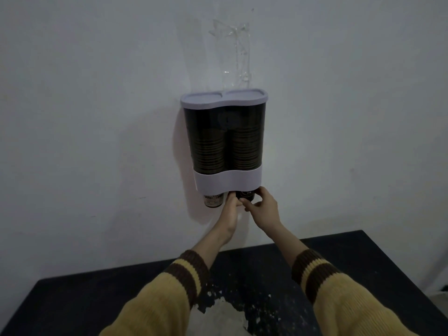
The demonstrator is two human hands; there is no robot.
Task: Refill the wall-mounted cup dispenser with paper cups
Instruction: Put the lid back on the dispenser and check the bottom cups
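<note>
A double cup dispenser point(224, 139) hangs on the wall, with a dark see-through body, a pale lid point(223, 99) shut on top and a pale band at the bottom. Two stacks of paper cups fill its lower half. A cup point(213, 200) pokes out under the left tube. Under the right tube a dark cup point(246, 195) sticks out, and both hands are on it: my left hand point(230, 212) pinches its left side, my right hand point(260, 208) wraps its right side and bottom.
A dark table point(339, 258) stands below against the white wall, its top worn to a pale chipped patch point(218, 316) near me. A clear plastic sleeve point(236, 52) is stuck to the wall above the dispenser.
</note>
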